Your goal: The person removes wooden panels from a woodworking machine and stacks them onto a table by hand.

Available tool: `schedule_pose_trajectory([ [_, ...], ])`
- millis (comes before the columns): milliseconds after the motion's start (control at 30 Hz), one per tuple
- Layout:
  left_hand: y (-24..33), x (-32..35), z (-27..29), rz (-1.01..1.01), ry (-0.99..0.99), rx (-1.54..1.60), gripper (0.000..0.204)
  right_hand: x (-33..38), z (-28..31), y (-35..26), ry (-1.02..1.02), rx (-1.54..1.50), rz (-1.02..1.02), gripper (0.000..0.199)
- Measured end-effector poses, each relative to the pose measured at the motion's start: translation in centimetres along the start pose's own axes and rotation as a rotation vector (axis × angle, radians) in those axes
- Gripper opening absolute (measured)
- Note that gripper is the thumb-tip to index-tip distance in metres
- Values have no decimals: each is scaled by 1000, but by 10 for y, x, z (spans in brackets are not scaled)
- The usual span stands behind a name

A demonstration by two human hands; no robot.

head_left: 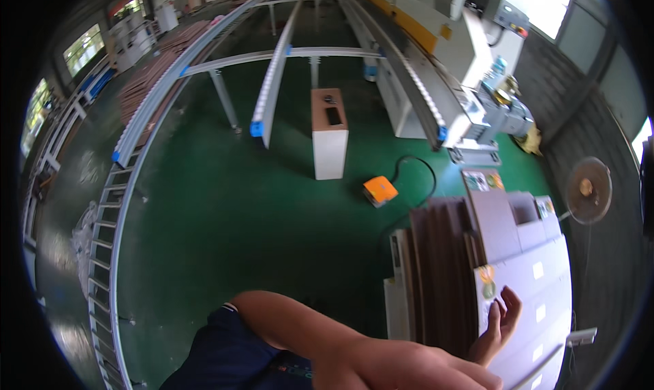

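My left forearm reaches across from the lower left, bare below a dark blue sleeve. My left hand [426,367] is at the bottom edge, back upward, beside a stack of boards; its fingers are mostly cut off, so what they touch is hidden. Just beyond it, my right hand [499,325] is raised with fingers apart and slightly curled, and nothing shows between them. Behind the right hand are pale panels [521,281] with small white labels and a coloured sticker. Brown-edged boards [443,274] stand packed together left of the panels.
An orange foot pedal [379,190] with a black cable lies on the green floor. Farther off, a white pedestal [330,145] with a brown top carries a dark flat object. Roller rails [276,83] run away ahead. A ladder-like conveyor frame [102,267] borders the left; a round fan [589,190] stands right.
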State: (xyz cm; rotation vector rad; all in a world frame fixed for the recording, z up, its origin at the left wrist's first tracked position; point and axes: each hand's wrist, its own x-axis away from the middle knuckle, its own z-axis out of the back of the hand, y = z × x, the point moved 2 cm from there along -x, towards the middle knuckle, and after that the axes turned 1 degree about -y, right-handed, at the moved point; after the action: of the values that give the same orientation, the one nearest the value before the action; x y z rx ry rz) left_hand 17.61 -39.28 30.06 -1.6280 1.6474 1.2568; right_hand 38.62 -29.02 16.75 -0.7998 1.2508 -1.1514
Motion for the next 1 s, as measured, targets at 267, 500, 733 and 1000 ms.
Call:
schedule_pose_trajectory([
  [267, 157, 18, 69, 3, -7, -185, 10, -75, -199, -38, -315, -43, 69, 30],
  [500, 214, 4, 143, 83, 77, -267, 10, -233, -316, 3, -344, -89, 73, 20],
  [733, 255, -55, 246, 15, 58, -433, 8, -444, -384, 66, -168, -193, -160, 21],
  [1000, 311, -32, 373, 142, 453, -588, 13, -607, -333, 236, 199, -22, -554, 25],
])
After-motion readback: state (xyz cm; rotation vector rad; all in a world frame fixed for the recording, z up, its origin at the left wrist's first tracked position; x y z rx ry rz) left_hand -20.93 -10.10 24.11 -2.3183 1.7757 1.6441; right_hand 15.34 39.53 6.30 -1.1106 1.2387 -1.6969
